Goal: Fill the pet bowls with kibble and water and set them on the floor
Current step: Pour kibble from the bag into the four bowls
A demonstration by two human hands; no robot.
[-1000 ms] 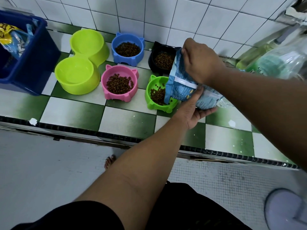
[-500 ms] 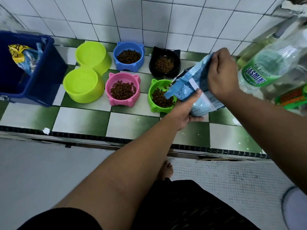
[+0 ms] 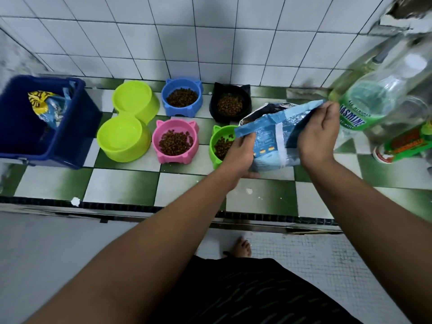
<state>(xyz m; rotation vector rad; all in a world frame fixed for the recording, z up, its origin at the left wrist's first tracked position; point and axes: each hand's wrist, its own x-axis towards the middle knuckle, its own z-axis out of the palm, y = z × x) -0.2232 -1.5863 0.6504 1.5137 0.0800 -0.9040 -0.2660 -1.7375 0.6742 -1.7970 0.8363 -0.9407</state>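
Both hands grip the kibble bag (image 3: pixel 275 136), left hand (image 3: pixel 238 153) clasping its lower side, right hand (image 3: pixel 320 132) pinching the mouth, apparently keeping the opening raised against spills, with the filled green bowl (image 3: pixel 221 143) beside it at nine o'clock and the kibble-free lime double bowl (image 3: pixel 131 120) farther out
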